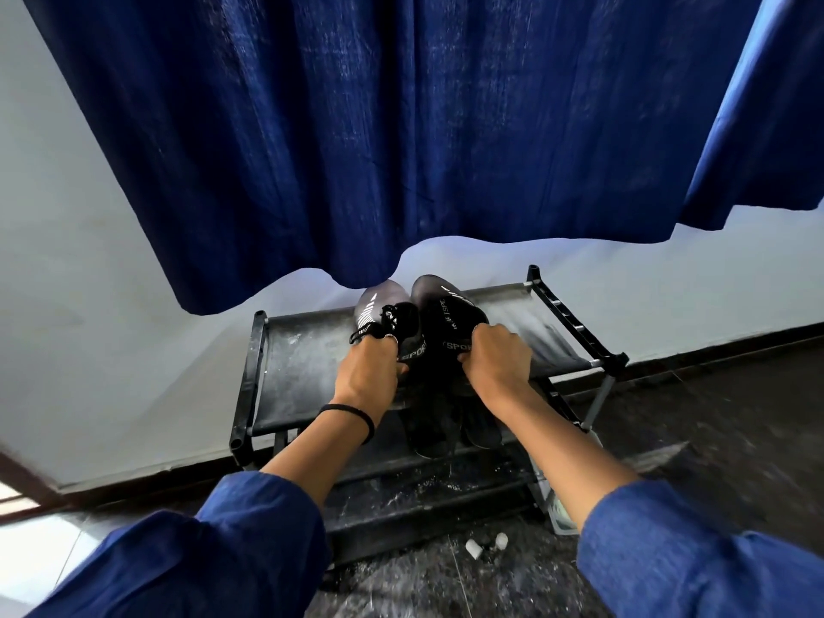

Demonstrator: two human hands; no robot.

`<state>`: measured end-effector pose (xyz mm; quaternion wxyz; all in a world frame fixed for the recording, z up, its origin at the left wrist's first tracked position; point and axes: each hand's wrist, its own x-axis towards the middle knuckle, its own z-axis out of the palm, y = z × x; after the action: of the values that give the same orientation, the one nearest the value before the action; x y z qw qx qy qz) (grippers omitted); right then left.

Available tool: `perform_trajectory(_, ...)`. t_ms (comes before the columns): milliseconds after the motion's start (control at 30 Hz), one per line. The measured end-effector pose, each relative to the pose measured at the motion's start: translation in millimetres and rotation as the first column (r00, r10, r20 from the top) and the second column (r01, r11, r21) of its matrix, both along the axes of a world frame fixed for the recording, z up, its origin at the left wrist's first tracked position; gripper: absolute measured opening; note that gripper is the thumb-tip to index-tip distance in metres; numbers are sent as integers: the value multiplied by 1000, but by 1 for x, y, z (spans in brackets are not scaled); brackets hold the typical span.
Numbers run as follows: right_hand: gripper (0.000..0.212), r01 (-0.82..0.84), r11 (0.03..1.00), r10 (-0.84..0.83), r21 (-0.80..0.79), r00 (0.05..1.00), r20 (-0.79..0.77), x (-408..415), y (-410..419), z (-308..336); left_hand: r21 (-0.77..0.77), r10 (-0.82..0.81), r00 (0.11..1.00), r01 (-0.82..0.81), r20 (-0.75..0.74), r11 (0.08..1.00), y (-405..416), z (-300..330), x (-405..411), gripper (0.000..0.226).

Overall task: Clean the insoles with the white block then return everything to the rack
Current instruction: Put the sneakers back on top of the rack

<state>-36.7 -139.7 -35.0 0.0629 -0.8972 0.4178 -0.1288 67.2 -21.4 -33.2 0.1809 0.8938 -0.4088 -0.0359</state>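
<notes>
Dusty rack (303, 372): shoes (446, 314) toes toward wall, each hand (497, 359) gripping a heel.

top shelf (303, 372) — bare beside shoes (414, 332) | curtain (356, 149) — overhangs rear

Two black/grey shoes (419, 323) side by side atop blk rack (294, 363); toes to wall.

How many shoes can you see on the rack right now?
4. Two grey-and-black sneakers on the top shelf: left sneaker gripped by the left hand, right sneaker by the right hand. Two dark shoes on the shelf below, partly hidden; more may be hidden.
</notes>
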Motion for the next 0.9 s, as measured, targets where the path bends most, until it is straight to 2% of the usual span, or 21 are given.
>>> perform_trajectory(133,21,17,1000,-16,26,998,-63,-2,1,0,47,5,997,-9,74,999,2,2,-8,13)
perform_trajectory(233,24,4,998,-2,68,999,-33,-7,1,-1,54,31,996,-35,85,998,4,2,-14,25)
perform_trajectory(433,67,-124,976,115,178,991,62,-30,2,-3,4,98,995,-98,33,995,12,5,-30,57)
perform_trajectory(567,86,-204,957,190,206,978,87,-51,7,-6,22,139,983,-143,116,990,18,7,-52,78)
perform_trajectory(733,87,-193,970,183,151,980,72,-82,10,2,26,98,980,-104,175,994,16,14,-89,81)
perform_trajectory(900,76,-156,980,147,120,986,80,-115,9,1,-30,11,980,-5,196,1000,6,10,-124,68)
